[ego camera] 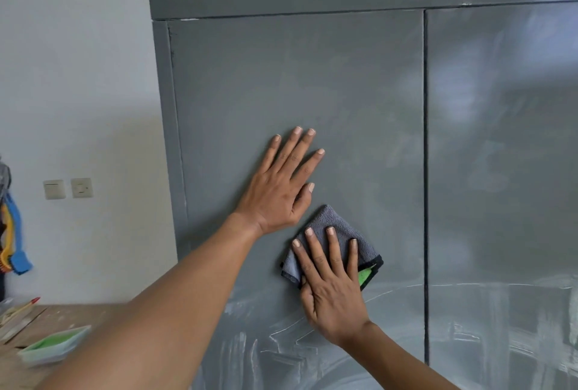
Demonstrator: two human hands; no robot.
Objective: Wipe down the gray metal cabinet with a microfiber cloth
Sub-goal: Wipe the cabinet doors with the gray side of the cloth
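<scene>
Both hands are flat on the cabinet [312,83] door, left hand [279,189] spread wide to brace, right hand [331,283] pressing the folded cloth [331,220] against dusty streaks.

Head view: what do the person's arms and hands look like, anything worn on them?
Both forearms are bare as far as the frame shows: no sleeves in view. The left hand and right hand carry no gloves, rings, watch or bracelets. Fingernails are short and unpainted. No markings show.
</scene>
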